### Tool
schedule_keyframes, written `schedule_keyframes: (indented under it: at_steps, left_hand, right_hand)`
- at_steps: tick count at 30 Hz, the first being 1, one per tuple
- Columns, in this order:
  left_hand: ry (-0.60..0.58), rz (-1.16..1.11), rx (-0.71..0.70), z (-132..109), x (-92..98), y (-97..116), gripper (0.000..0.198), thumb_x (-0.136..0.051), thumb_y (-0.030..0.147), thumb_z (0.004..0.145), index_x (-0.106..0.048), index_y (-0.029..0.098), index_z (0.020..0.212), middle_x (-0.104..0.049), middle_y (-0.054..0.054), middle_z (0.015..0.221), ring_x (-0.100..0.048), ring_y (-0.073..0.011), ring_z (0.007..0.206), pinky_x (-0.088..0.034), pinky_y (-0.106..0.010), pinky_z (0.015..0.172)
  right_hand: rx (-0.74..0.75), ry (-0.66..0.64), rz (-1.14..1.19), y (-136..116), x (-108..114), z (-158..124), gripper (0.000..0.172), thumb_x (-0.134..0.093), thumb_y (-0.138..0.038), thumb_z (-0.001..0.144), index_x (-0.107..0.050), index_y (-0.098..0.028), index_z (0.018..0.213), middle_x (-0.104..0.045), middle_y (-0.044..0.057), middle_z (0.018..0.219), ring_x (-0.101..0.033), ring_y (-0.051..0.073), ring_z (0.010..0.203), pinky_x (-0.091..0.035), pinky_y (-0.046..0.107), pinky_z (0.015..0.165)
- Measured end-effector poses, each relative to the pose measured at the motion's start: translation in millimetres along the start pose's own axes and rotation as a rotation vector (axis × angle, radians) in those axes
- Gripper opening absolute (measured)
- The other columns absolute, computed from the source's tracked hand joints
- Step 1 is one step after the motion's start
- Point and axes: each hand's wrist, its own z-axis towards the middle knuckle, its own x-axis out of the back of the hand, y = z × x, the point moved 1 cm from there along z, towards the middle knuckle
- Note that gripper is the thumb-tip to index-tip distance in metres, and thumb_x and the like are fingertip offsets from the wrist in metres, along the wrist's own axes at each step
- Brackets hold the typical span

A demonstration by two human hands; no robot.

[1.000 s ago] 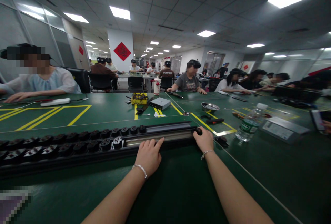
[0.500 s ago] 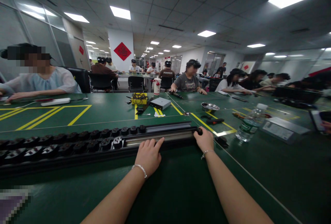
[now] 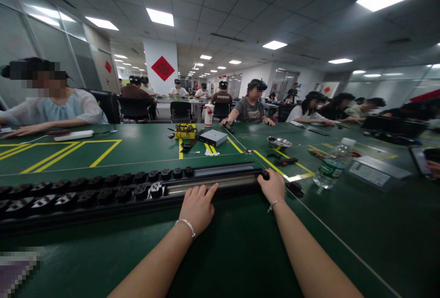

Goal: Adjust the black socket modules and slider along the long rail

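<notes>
A long black track (image 3: 237, 191) lies across the table in front of me, one of two side by side. Round black socket-like modules (image 3: 123, 193) fill its left part, and a silver-faced one (image 3: 156, 190) sits at the end of that row. To the right of it the channel shows bare metal strips. My left hand (image 3: 196, 206) is closed over the track's front wall, fingers bent over the rim and thumb stretched to the right. At the track's right end my right hand (image 3: 272, 187) grips a small black round module (image 3: 265, 174), partly hidden by the fingers.
Beyond the tracks are a grey metal box (image 3: 213, 137), a yellow box with cables (image 3: 185, 131), a spray bottle (image 3: 208, 115) and a steel bowl (image 3: 279, 142). Black-and-orange pliers-like tool (image 3: 286, 162), water bottle (image 3: 333, 165) and silver case (image 3: 376, 173) stand right. Co-workers sit around.
My hands and the track have stayed in place. Across the table, a co-worker's hand and the dark object by it have moved slightly to the left.
</notes>
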Motion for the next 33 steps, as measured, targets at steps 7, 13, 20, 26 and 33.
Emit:
schedule_keyframes:
  at_steps: [7, 13, 20, 26, 33]
  left_hand:
    - [-0.017, 0.011, 0.007, 0.4, 0.2, 0.3, 0.058, -0.045, 0.022, 0.076, -0.029, 0.031, 0.132, -0.052, -0.004, 0.103, -0.044, -0.0206, 0.095, -0.029, -0.035, 0.084]
    - [0.019, 0.001, -0.005, 0.3, -2.6, -0.6, 0.059, -0.046, 0.022, 0.075, -0.031, 0.031, 0.131, -0.052, -0.004, 0.100, -0.044, -0.0213, 0.094, -0.029, -0.035, 0.084]
    - [-0.014, 0.001, 0.015, -0.2, 0.3, 1.4, 0.058, -0.046, 0.022, 0.075, -0.031, 0.031, 0.131, -0.052, -0.004, 0.103, -0.044, -0.0208, 0.095, -0.029, -0.035, 0.086]
    - [-0.011, -0.001, 0.010, -0.2, 0.9, 1.1, 0.058, -0.045, 0.022, 0.076, -0.031, 0.031, 0.131, -0.053, -0.004, 0.102, -0.044, -0.0209, 0.096, -0.029, -0.035, 0.085]
    - [-0.023, -0.004, 0.018, -0.4, 0.9, 0.9, 0.058, -0.045, 0.021, 0.076, -0.031, 0.031, 0.131, -0.052, -0.004, 0.104, -0.044, -0.0206, 0.096, -0.029, -0.035, 0.086]
  right_hand:
    - [-0.034, 0.011, 0.019, 3.2, -3.4, -0.7, 0.040, -0.046, -0.040, 0.071, -0.060, -0.018, 0.102, -0.049, 0.011, 0.121, -0.037, 0.026, 0.116, -0.026, 0.039, 0.097]
    - [-0.020, -0.026, 0.039, 3.4, -3.2, 1.1, 0.042, -0.045, -0.038, 0.072, -0.058, -0.015, 0.104, -0.052, 0.011, 0.117, -0.041, 0.024, 0.114, -0.027, 0.037, 0.096]
    - [-0.002, -0.016, 0.034, 1.6, -1.1, -0.2, 0.040, -0.044, -0.037, 0.073, -0.058, -0.015, 0.103, -0.054, 0.011, 0.116, -0.043, 0.024, 0.114, -0.027, 0.037, 0.096]
    - [0.002, -0.042, 0.030, -1.9, 3.1, -0.9, 0.039, -0.043, -0.038, 0.073, -0.059, -0.016, 0.101, -0.055, 0.011, 0.115, -0.043, 0.024, 0.114, -0.027, 0.038, 0.096]
    - [-0.007, -0.038, 0.059, -1.7, 4.3, -0.5, 0.038, -0.044, -0.037, 0.072, -0.059, -0.016, 0.100, -0.057, 0.009, 0.111, -0.047, 0.023, 0.108, -0.029, 0.037, 0.094]
